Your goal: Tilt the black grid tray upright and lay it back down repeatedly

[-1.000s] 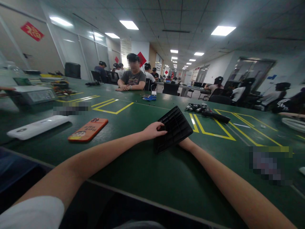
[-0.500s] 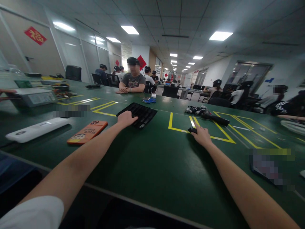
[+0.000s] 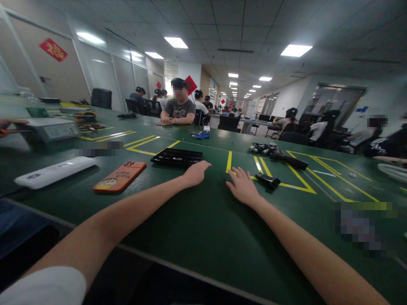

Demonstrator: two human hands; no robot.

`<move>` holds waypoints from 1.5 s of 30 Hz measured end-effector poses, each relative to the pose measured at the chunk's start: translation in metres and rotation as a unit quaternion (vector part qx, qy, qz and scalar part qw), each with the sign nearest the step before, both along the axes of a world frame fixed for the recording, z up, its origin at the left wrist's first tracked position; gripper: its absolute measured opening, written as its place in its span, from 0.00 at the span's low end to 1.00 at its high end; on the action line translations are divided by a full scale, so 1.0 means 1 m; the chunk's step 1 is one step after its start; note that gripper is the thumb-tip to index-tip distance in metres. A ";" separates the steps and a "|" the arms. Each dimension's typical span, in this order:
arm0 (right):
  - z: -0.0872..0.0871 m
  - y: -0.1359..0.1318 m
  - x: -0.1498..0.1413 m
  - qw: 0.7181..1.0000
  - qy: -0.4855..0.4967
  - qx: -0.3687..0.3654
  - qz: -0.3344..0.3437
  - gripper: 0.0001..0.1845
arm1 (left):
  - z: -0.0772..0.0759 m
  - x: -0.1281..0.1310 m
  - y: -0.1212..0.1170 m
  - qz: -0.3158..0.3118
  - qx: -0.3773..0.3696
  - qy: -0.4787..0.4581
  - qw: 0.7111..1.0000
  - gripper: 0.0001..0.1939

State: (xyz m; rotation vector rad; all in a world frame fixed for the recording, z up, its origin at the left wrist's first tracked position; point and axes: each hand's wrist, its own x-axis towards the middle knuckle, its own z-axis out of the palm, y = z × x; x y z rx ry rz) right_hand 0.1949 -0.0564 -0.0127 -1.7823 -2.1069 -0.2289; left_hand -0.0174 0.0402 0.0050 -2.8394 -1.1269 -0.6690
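A black tray with compartments (image 3: 174,157) lies flat on the green table. My left hand (image 3: 195,173) is at its near right corner, fingers stretched toward the right and holding nothing; whether it still touches the tray I cannot tell. My right hand (image 3: 243,185) hovers low over the table with its fingers spread and nothing in them. Just right of it, a small black box-like piece (image 3: 268,181) lies across a yellow tape line.
To the left are an orange phone case (image 3: 120,177) and a long white device (image 3: 55,173). Black cables and a dark cylinder (image 3: 276,153) lie at the back right. A grey metal box (image 3: 52,129) stands far left. A person (image 3: 178,108) sits opposite.
My left hand has let go of the tray, which now lies flat, and moved right. My right hand has released the small black piece and moved left.
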 end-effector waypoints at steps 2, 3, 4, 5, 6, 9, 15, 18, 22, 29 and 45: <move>0.000 -0.008 -0.020 0.997 -0.017 -0.063 0.050 0.27 | -0.009 0.012 -0.009 -0.051 -0.022 0.051 0.997 0.23; 0.001 -0.011 -0.027 0.994 -0.025 -0.085 0.069 0.27 | -0.011 0.015 -0.012 -0.065 -0.028 0.066 0.995 0.22; 0.001 -0.013 -0.031 0.991 -0.032 -0.098 0.083 0.27 | -0.012 0.017 -0.014 -0.071 -0.029 0.074 0.994 0.20; 0.002 -0.014 -0.033 0.990 -0.036 -0.103 0.092 0.27 | -0.013 0.017 -0.015 -0.072 -0.024 0.074 0.994 0.18; 0.002 -0.014 -0.033 0.990 -0.039 -0.100 0.096 0.27 | -0.012 0.017 -0.016 -0.070 -0.013 0.069 0.995 0.17; 0.007 -0.008 -0.018 0.995 -0.043 -0.057 0.074 0.25 | -0.007 0.013 -0.025 -0.086 0.029 0.057 0.994 0.16; 0.015 0.000 0.054 0.982 -0.084 0.065 -0.156 0.24 | 0.001 0.021 -0.068 -0.233 0.028 0.091 0.968 0.14; 0.011 -0.003 0.087 0.965 -0.085 0.014 -0.249 0.23 | 0.004 0.026 -0.079 -0.254 0.041 0.098 0.961 0.14; 0.003 -0.001 0.105 0.956 -0.043 -0.091 -0.277 0.26 | 0.007 0.025 -0.063 -0.139 0.100 0.098 0.980 0.14; 0.001 0.003 0.103 0.957 -0.028 -0.094 -0.274 0.26 | 0.014 0.003 -0.026 0.095 0.045 0.204 0.973 0.13; -0.001 0.003 0.103 0.959 -0.020 -0.080 -0.273 0.26 | 0.048 -0.057 0.049 0.337 -0.175 -0.213 0.900 0.18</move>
